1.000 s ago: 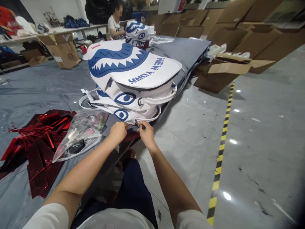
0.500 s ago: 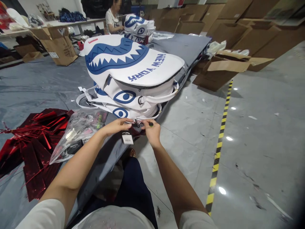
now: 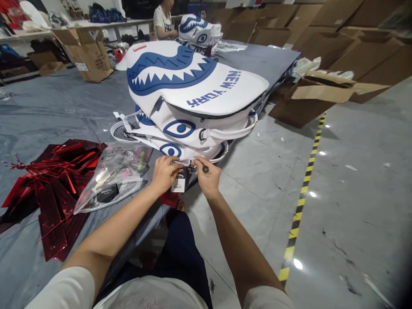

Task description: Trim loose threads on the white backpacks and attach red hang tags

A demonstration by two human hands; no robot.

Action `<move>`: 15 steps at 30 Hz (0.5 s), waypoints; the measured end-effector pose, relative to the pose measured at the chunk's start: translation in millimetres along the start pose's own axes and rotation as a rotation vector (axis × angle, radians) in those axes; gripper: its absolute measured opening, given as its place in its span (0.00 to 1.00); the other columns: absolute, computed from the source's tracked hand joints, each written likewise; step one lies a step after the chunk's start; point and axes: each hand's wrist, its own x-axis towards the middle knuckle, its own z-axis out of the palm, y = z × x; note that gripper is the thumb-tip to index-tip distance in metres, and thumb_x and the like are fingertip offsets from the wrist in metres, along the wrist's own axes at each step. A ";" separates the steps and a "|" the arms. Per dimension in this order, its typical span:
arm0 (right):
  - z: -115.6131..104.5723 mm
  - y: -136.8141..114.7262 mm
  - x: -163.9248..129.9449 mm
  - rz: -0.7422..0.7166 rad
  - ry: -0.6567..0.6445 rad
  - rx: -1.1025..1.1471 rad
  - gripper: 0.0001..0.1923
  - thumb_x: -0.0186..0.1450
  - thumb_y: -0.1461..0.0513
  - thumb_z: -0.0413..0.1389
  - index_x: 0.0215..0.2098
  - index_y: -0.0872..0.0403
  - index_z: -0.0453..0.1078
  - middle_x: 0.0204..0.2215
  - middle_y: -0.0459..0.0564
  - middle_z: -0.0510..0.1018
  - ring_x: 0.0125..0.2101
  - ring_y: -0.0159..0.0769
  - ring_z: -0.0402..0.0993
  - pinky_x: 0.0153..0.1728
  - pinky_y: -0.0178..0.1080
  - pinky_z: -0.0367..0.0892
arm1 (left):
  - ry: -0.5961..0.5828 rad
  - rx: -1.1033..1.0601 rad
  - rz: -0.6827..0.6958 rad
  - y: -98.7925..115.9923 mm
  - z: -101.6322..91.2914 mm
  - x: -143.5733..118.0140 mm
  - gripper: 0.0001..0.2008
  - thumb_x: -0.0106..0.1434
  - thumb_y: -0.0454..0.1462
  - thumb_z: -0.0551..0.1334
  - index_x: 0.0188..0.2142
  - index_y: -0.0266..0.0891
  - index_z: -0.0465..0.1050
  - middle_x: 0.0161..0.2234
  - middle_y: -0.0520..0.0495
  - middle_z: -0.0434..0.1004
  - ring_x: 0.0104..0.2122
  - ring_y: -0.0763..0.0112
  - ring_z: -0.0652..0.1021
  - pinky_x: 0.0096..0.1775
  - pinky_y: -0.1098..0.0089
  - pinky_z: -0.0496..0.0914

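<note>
Both hands meet at the near edge of a stacked shark-face bag [image 3: 180,148] on the table [image 3: 64,111]: left hand [image 3: 165,172] fingers pinch a hang tag [image 3: 179,183] (white, small), right hand [image 3: 208,179] fingers grip a dark fastener.

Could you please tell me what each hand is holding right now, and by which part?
Left hand pinches the hang tag by its top; right hand grips a small dark piece at the bottom bag's edge.

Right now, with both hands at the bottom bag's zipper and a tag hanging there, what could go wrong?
The stack of bags overhangs the table edge; tugging the bottom bag might tip it. The hang tag, pinched between left hand and right hand, could tear off.
</note>
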 end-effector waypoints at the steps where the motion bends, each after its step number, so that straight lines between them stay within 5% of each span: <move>1: 0.5 -0.3 0.0 -0.023 -0.040 -0.027 0.15 0.65 0.53 0.55 0.42 0.52 0.78 0.32 0.49 0.82 0.27 0.35 0.75 0.35 0.39 0.72 | -0.001 0.122 0.058 1.4 -0.8 -0.5 0.05 0.63 0.35 0.66 0.38 0.44 0.82 0.50 0.44 0.79 0.53 0.57 0.72 0.55 0.55 0.62; 5: 5.8 -3.6 3.0 0.113 -0.092 0.103 0.17 0.63 0.52 0.56 0.44 0.52 0.76 0.24 0.45 0.77 0.20 0.32 0.69 0.26 0.37 0.68 | -0.038 0.409 0.177 0.1 2.6 -0.3 0.10 0.68 0.36 0.60 0.43 0.46 0.81 0.49 0.42 0.79 0.48 0.59 0.73 0.45 0.60 0.65; 10: 10.1 -11.1 8.6 0.341 -0.071 0.337 0.18 0.56 0.47 0.61 0.32 0.51 0.66 0.20 0.41 0.72 0.16 0.26 0.60 0.15 0.31 0.53 | -0.045 0.303 0.094 -4.9 10.4 1.0 0.11 0.69 0.35 0.58 0.43 0.43 0.80 0.41 0.42 0.80 0.43 0.63 0.76 0.43 0.66 0.67; 15: -1.9 -11.9 12.3 0.406 -0.219 0.399 0.20 0.53 0.46 0.63 0.33 0.51 0.68 0.25 0.44 0.74 0.21 0.28 0.64 0.16 0.30 0.53 | -0.055 0.087 0.028 -3.6 9.3 3.0 0.09 0.68 0.36 0.60 0.43 0.41 0.80 0.40 0.46 0.83 0.39 0.67 0.81 0.44 0.69 0.72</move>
